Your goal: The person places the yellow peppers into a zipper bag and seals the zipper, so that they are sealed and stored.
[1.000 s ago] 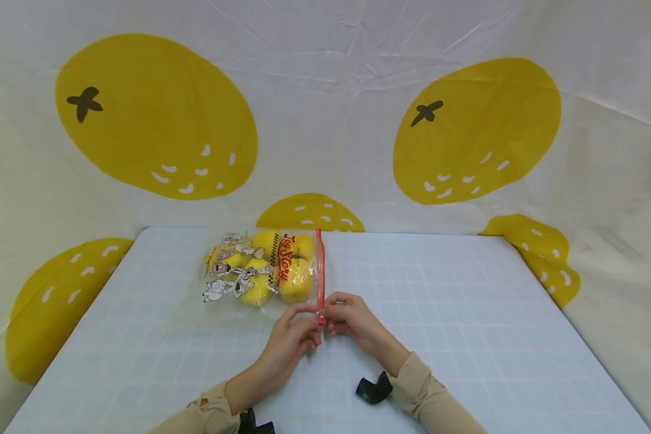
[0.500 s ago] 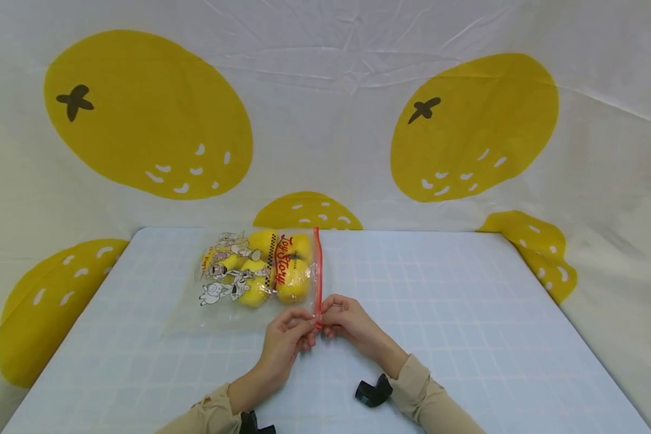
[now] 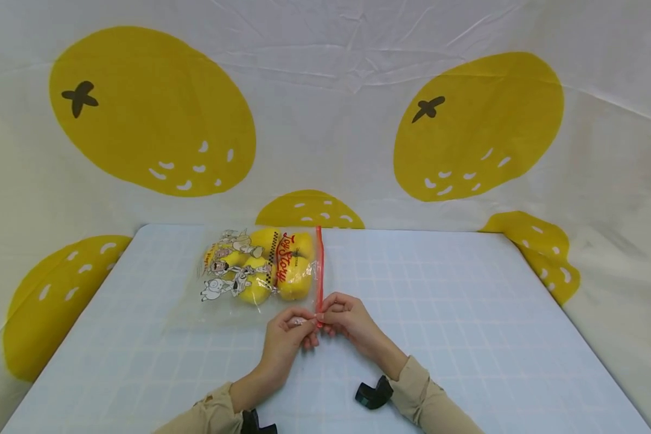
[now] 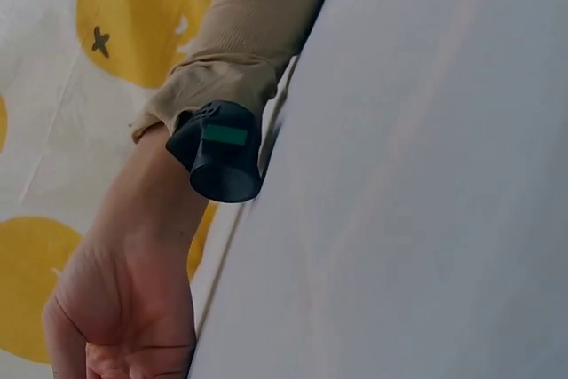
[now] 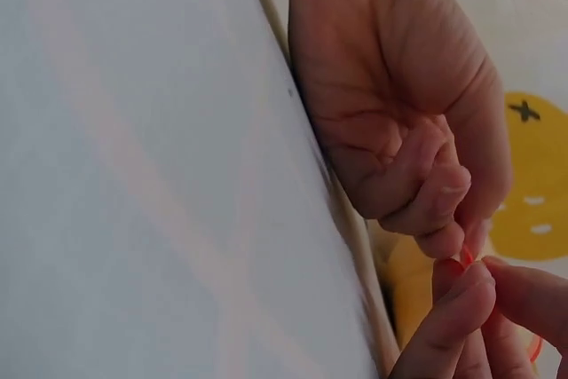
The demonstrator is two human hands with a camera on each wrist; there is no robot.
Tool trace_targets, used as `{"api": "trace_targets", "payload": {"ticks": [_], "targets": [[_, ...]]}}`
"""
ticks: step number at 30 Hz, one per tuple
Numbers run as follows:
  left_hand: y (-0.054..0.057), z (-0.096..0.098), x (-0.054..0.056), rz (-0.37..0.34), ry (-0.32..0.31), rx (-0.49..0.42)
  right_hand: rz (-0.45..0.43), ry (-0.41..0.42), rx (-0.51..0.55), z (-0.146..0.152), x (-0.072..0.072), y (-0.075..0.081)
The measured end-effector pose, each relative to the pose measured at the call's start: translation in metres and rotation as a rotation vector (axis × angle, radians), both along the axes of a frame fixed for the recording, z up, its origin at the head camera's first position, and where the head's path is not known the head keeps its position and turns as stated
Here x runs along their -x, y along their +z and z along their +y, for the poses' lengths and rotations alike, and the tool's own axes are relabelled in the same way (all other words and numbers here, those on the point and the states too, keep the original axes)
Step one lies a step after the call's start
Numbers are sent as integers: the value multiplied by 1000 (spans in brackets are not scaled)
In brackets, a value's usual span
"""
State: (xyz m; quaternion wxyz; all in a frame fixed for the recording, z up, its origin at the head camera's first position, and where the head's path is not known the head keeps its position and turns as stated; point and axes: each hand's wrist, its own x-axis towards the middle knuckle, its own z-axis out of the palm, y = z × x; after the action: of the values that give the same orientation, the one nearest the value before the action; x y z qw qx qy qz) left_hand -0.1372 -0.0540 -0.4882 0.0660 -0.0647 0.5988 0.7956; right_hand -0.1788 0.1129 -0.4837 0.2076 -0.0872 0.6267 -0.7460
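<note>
A clear plastic zip bag (image 3: 239, 313) lies on the table, printed with cartoon figures and red lettering. Inside it are several yellow rounded things (image 3: 295, 278) that look like fruit. Its red zip strip (image 3: 319, 265) runs along the right edge. At the strip's near end, my left hand (image 3: 287, 343) pinches the bag from the left, and my right hand (image 3: 355, 325) pinches it from the right. In the right wrist view, fingertips meet around a bit of red strip (image 5: 467, 256). The pinched end is mostly hidden by the fingers.
The bag rests on a pale checked tabletop (image 3: 466, 337). Behind stands a white cloth (image 3: 325, 120) with large yellow fruit prints. Black wrist devices (image 3: 374, 392) sit by the beige sleeves (image 3: 436, 398).
My left thumb and fingers have come in closer on the strip's near end. The right hand stays nearly in place, and the bag has barely moved.
</note>
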Motion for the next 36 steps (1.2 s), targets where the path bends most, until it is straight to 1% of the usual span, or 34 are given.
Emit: {"api": "trace_targets", "payload": {"ticks": [3, 6, 10, 13, 17, 21, 25, 28, 32, 36], "targets": [[-3, 0, 0, 47, 19, 30, 50, -21, -24, 0, 0, 0], [-5, 0, 0, 78, 13, 22, 84, -46, -63, 0, 0, 1], [-5, -2, 0, 83, -11, 0, 86, -76, -102, -1, -1, 3], [-5, -2, 1, 62, -22, 7, 67, -101, -115, -3, -2, 5], [-5, -1, 3, 30, -24, 33, 11, -160, -98, -7, -5, 6], [-5, 0, 4, 21, -8, 43, -42, -248, -53, -13, -10, 7], [-4, 1, 4, 22, 5, 28, -52, -332, -2, -20, -13, 10], [-3, 1, 4, 22, 8, 15, -48, -379, 18, -24, -14, 10], [-2, -1, 3, 17, 9, 23, -40, -399, 22, -27, -15, 10], [-2, -2, 3, 21, 12, 32, -42, -378, 13, -28, -15, 10]]}}
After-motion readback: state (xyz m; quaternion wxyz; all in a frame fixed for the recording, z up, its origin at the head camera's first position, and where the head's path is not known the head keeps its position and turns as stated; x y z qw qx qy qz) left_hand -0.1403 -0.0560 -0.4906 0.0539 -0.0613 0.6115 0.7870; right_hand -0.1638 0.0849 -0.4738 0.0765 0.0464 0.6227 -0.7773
